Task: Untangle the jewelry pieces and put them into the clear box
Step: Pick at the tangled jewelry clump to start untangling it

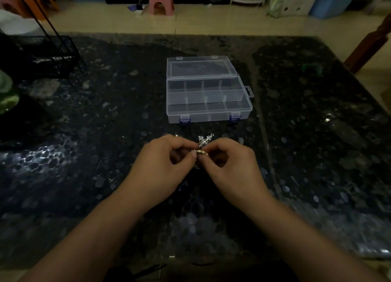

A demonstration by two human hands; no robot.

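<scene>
**Two hands meet at the middle, fingers curled in a pinch**

Both forearms come in from the bottom corners and lean toward each other, so that they make a narrow V. The left hand [160,165] has its back turned up and its fingers bent inward; the thumb and the first finger press together at the tip. The right hand [232,167] is in the mirror pose, back up, fingers curled, thumb against the first finger. The fingertips of the two hands are almost touching, and both pinch the same small tangle of jewelry [202,147] between them. The wrists are straight and bare.
</scene>
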